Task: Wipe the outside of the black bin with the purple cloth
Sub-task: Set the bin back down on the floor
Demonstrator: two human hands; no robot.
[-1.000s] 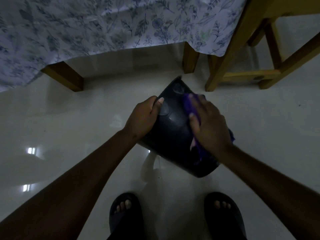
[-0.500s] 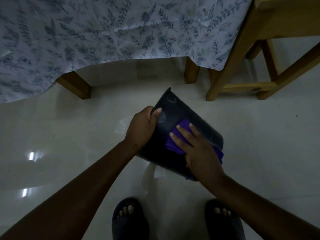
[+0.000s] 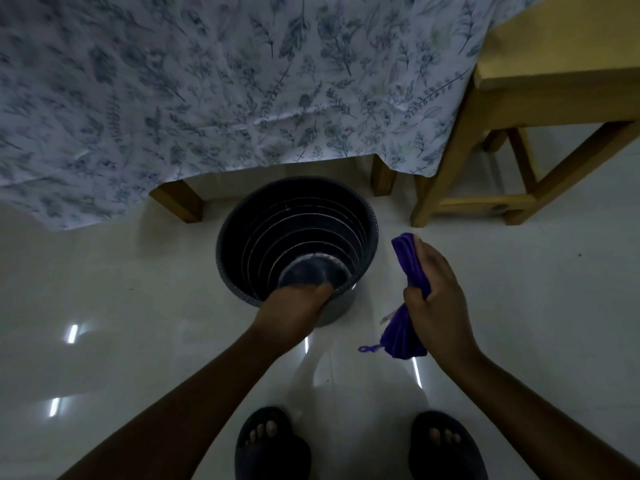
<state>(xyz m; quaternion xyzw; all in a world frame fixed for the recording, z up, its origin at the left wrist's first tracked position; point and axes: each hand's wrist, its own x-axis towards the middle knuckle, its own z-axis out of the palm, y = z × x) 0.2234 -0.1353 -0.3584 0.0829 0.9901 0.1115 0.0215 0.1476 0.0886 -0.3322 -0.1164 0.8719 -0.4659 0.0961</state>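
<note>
Far left: patterned tablecloth (image 3: 207, 81) hanging over wooden table legs (image 3: 178, 200), glossy pale floor (image 3: 104, 289) below with light glints.

Centre: black bin (image 3: 242, 216) upright on the floor, mouth open to the camera, ribbed inside. Left hand (image 3: 294, 308) closed over the near rim, fingers dipping inside the bin.

Right of the bin, clear of it: right hand (image 3: 438, 292) clamped around the bunched purple cloth (image 3: 403, 336), which hangs below the fist, loop dangling.

Far right: wooden chair (image 3: 519, 133). Near edge: two feet in dark sandals (image 3: 270, 448).
</note>
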